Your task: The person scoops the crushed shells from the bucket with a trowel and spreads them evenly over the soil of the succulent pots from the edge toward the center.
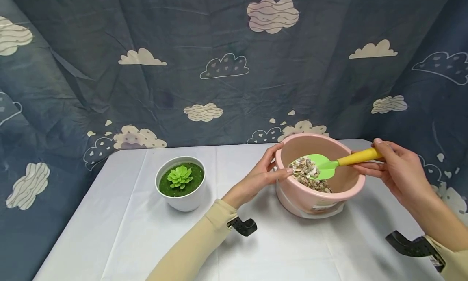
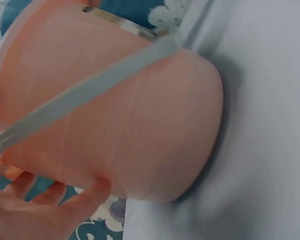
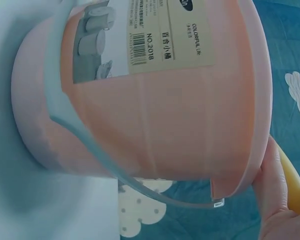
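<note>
A pink plastic bucket [image 1: 297, 197] stands upright on the table's right side, with loose gravel-like pieces [image 1: 321, 186] in the bottom. My left hand [image 1: 256, 177] holds the bucket's left side, thumb at the rim and fingers against the outer wall. In the left wrist view, the fingers [image 2: 87, 197] touch that wall. My right hand [image 1: 404, 173] grips the yellow handle of a small trowel [image 1: 360, 157] at the bucket's right rim. The green blade [image 1: 327, 171] lies inside the bucket opening and carries a heap of the same pieces.
On the left a white pot [image 1: 188, 201] holds a green artificial succulent [image 1: 180, 176] on a green surface. The bucket's pale carrying handle [image 3: 100, 152] hangs down against its wall. A white cloth covers the table [image 1: 131, 232], and a dark cloud-patterned curtain [image 1: 175, 25] hangs behind.
</note>
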A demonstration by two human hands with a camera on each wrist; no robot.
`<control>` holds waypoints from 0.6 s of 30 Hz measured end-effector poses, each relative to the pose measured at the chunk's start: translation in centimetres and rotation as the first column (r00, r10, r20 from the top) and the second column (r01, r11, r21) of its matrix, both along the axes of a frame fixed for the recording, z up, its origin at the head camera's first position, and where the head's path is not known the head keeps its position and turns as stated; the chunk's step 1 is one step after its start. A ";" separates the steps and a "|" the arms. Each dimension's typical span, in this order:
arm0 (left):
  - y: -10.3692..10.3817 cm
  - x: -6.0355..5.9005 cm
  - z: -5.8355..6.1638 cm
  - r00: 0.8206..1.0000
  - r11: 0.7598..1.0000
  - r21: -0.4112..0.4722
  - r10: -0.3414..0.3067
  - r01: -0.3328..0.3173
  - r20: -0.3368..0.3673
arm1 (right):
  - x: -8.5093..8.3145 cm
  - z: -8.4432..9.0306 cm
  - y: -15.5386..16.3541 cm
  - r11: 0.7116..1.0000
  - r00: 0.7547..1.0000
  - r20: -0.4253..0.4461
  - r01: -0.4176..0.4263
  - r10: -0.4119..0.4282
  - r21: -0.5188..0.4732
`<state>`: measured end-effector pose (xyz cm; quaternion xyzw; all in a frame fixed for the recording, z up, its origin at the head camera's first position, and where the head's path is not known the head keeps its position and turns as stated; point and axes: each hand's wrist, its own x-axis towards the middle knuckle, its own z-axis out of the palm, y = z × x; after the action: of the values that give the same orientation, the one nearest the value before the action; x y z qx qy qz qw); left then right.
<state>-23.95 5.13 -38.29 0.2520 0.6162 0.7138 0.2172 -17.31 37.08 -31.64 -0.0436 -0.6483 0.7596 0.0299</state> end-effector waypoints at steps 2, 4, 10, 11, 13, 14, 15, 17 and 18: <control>0.0 0.0 0.0 1.000 1.000 -0.004 -0.003 0.003 -0.008 | 0.2 -0.2 0.0 0.999 1.000 -0.020 0.021 -0.022 -0.032; 0.0 0.0 -0.1 1.000 1.000 -0.008 0.001 -0.001 -0.015 | 0.3 -0.3 -0.1 0.997 0.997 -0.049 0.049 -0.051 -0.054; 0.0 0.1 0.0 0.996 0.999 -0.022 0.047 -0.049 -0.077 | 0.5 -0.9 -0.5 0.979 0.981 -0.146 0.098 -0.125 -0.179; 0.0 0.1 0.1 0.994 0.998 -0.032 0.057 -0.060 -0.095 | 0.5 -1.0 -0.6 0.976 0.979 -0.156 0.102 -0.133 -0.193; -0.1 0.2 0.3 0.989 0.995 -0.061 0.073 -0.082 -0.131 | 0.6 -1.1 -0.8 0.972 0.974 -0.173 0.107 -0.144 -0.208; -0.2 0.2 0.4 0.985 0.993 -0.080 0.079 -0.092 -0.150 | 0.6 -1.2 -0.9 0.971 0.973 -0.179 0.106 -0.146 -0.217; -0.3 0.3 0.4 0.983 0.991 -0.093 0.081 -0.097 -0.165 | 0.6 -1.3 -0.9 0.969 0.972 -0.185 0.106 -0.148 -0.222; -0.4 0.3 0.6 0.978 0.987 -0.122 0.083 -0.108 -0.193 | 0.7 -1.4 -1.1 0.968 0.968 -0.197 0.111 -0.157 -0.223; -0.5 0.3 0.7 0.975 0.984 -0.134 0.084 -0.114 -0.206 | 0.7 -1.4 -1.1 0.967 0.966 -0.201 0.114 -0.162 -0.228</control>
<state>-23.61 4.64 -37.63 0.2749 0.6970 0.6482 0.1360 -16.61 35.97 -33.05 -0.0085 -0.5509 0.8211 0.1489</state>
